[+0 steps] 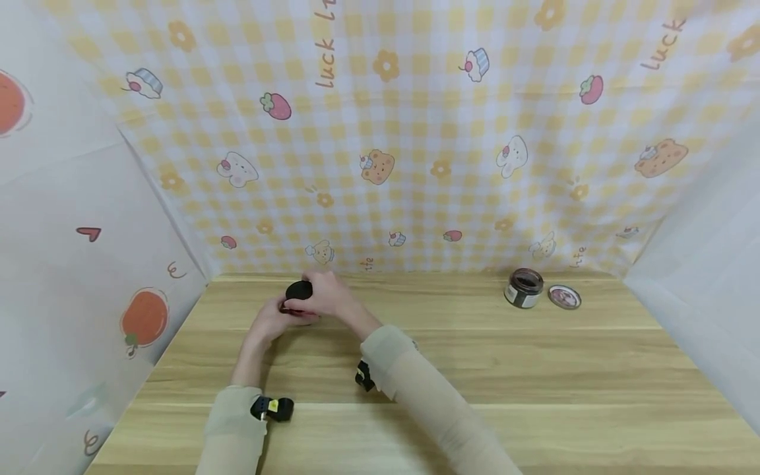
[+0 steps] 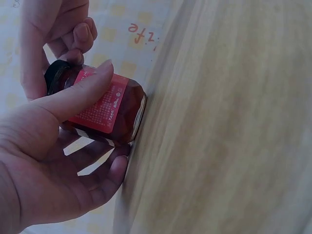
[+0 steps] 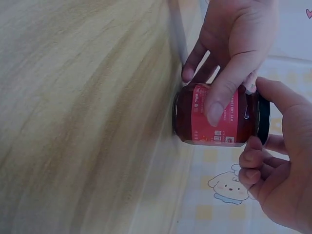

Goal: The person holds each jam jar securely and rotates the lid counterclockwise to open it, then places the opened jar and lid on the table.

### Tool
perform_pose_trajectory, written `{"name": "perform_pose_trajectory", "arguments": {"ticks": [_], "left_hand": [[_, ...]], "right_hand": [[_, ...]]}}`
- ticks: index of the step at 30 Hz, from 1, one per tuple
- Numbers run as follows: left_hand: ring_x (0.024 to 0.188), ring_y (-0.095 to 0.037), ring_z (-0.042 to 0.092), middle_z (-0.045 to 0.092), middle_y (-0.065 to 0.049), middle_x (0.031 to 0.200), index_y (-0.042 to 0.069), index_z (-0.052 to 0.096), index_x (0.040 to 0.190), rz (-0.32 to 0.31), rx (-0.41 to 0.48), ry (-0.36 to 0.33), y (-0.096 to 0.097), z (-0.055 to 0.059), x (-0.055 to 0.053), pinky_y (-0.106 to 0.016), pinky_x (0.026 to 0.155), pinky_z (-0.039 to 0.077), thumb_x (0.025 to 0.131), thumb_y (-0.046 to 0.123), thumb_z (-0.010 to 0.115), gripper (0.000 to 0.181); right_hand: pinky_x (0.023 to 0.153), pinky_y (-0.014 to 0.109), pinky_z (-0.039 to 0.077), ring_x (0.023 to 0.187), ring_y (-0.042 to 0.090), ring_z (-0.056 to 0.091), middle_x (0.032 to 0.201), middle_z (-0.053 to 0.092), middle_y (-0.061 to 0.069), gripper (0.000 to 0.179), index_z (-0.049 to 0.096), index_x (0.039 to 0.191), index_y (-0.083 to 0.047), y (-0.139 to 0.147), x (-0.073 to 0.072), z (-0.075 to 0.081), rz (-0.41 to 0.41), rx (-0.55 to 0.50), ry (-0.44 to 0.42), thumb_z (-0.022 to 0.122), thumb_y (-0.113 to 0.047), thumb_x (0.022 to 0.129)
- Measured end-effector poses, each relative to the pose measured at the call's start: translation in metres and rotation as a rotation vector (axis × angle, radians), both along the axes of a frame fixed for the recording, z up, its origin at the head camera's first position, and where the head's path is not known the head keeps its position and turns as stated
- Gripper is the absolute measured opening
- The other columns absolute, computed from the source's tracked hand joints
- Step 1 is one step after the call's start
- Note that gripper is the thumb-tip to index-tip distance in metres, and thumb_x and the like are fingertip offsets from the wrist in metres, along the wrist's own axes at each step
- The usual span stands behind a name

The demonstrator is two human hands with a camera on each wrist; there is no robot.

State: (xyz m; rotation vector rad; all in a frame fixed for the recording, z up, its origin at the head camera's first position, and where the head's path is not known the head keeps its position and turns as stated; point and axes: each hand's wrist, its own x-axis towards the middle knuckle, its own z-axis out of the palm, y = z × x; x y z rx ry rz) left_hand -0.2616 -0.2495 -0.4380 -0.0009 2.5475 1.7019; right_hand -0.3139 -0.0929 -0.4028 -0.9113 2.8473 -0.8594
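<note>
A strawberry jam jar point(image 3: 233, 127) with a red label and a black lid point(image 1: 299, 289) stands upright at the back left of the table, its base at the wood. My left hand point(image 1: 276, 323) grips the jar's body, thumb across the label and the other fingers round the far side, as the left wrist view shows. From the other side my right hand point(image 1: 330, 294) holds the lid, thumb and fingers bent round its rim. The lid sits on the jar's mouth; whether it is loose or tight I cannot tell.
At the back right stands an uncapped dark jar point(image 1: 523, 290) with a pale label. Its round lid point(image 1: 564, 297) lies beside it on the wooden table point(image 1: 475, 369). A checked cloth point(image 1: 415, 132) hangs behind the table, and white sheets stand at both sides.
</note>
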Motion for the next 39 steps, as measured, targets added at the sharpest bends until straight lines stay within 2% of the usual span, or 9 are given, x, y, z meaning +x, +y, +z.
{"name": "perform_pose_trajectory", "arguments": {"ticks": [4, 7, 13, 17, 20, 26, 31, 35, 39], "left_hand": [[0.118, -0.034, 0.058, 0.066, -0.019, 0.126, -0.002, 0.062, 0.131, 0.011, -0.02, 0.034, 0.0, -0.002, -0.001, -0.047, 0.105, 0.041, 0.081, 0.02, 0.087, 0.06], [0.113, -0.032, 0.06, 0.069, -0.017, 0.121, -0.002, 0.065, 0.126, 0.012, -0.073, 0.069, -0.001, -0.004, -0.002, -0.045, 0.099, 0.044, 0.079, 0.023, 0.089, 0.058], [0.109, -0.03, 0.062, 0.069, -0.017, 0.12, -0.001, 0.066, 0.125, -0.01, -0.113, 0.098, 0.001, -0.002, -0.004, -0.043, 0.094, 0.047, 0.077, 0.025, 0.09, 0.06], [0.101, -0.028, 0.066, 0.067, -0.017, 0.123, 0.001, 0.067, 0.125, -0.024, -0.094, 0.106, 0.003, 0.0, -0.004, -0.037, 0.088, 0.05, 0.077, 0.027, 0.09, 0.059], [0.094, -0.023, 0.067, 0.065, -0.015, 0.123, 0.003, 0.067, 0.125, -0.029, -0.04, 0.111, 0.005, 0.003, -0.004, -0.032, 0.082, 0.052, 0.078, 0.026, 0.09, 0.057], [0.086, -0.02, 0.066, 0.068, -0.008, 0.106, 0.003, 0.068, 0.121, -0.027, 0.04, 0.17, 0.01, 0.012, -0.002, -0.031, 0.073, 0.055, 0.08, 0.018, 0.088, 0.048], [0.093, -0.022, 0.061, 0.066, -0.004, 0.106, 0.006, 0.069, 0.119, -0.033, 0.001, 0.222, 0.014, 0.019, 0.001, -0.032, 0.074, 0.053, 0.082, 0.02, 0.086, 0.044], [0.101, -0.026, 0.061, 0.067, -0.011, 0.114, 0.004, 0.068, 0.123, -0.057, -0.006, 0.245, 0.018, 0.023, 0.002, -0.032, 0.076, 0.054, 0.084, 0.017, 0.084, 0.045], [0.111, -0.03, 0.061, 0.065, -0.015, 0.125, 0.003, 0.067, 0.127, -0.07, 0.019, 0.258, 0.024, 0.026, 0.002, -0.032, 0.078, 0.056, 0.084, 0.015, 0.084, 0.048]], "right_hand": [[0.069, 0.021, 0.051, 0.086, 0.015, 0.066, 0.106, 0.071, 0.008, 0.054, 0.065, 0.124, -0.012, 0.004, 0.001, -0.004, 0.016, -0.042, 0.017, 0.074, -0.052, 0.088], [0.069, 0.021, 0.051, 0.088, 0.015, 0.066, 0.109, 0.071, 0.008, 0.058, 0.064, 0.128, -0.011, 0.008, 0.002, -0.007, 0.017, -0.062, 0.021, 0.074, -0.053, 0.088], [0.068, 0.019, 0.05, 0.086, 0.012, 0.065, 0.11, 0.071, 0.007, 0.059, 0.063, 0.13, -0.013, 0.018, 0.004, -0.01, 0.011, -0.115, 0.03, 0.072, -0.054, 0.088], [0.063, 0.018, 0.048, 0.078, 0.01, 0.062, 0.101, 0.07, 0.004, 0.051, 0.066, 0.121, -0.014, 0.023, 0.004, -0.006, 0.02, -0.165, 0.042, 0.073, -0.052, 0.088], [0.059, 0.017, 0.048, 0.072, 0.008, 0.061, 0.095, 0.069, 0.004, 0.047, 0.066, 0.115, -0.013, 0.027, 0.004, 0.0, 0.031, -0.204, 0.057, 0.074, -0.05, 0.088], [0.058, 0.016, 0.048, 0.071, 0.007, 0.061, 0.094, 0.07, 0.004, 0.048, 0.065, 0.118, -0.011, 0.033, 0.008, 0.013, 0.049, -0.255, 0.111, 0.074, -0.048, 0.089], [0.059, 0.015, 0.048, 0.071, 0.007, 0.061, 0.095, 0.071, 0.005, 0.049, 0.066, 0.119, -0.009, 0.038, 0.014, 0.023, 0.046, -0.251, 0.184, 0.075, -0.047, 0.088], [0.06, 0.015, 0.047, 0.072, 0.009, 0.063, 0.096, 0.072, 0.007, 0.052, 0.067, 0.121, -0.008, 0.042, 0.019, 0.03, 0.034, -0.227, 0.256, 0.076, -0.047, 0.087], [0.059, 0.014, 0.047, 0.07, 0.01, 0.064, 0.095, 0.073, 0.008, 0.052, 0.066, 0.122, -0.007, 0.048, 0.023, 0.034, 0.033, -0.241, 0.28, 0.077, -0.044, 0.086]]}}
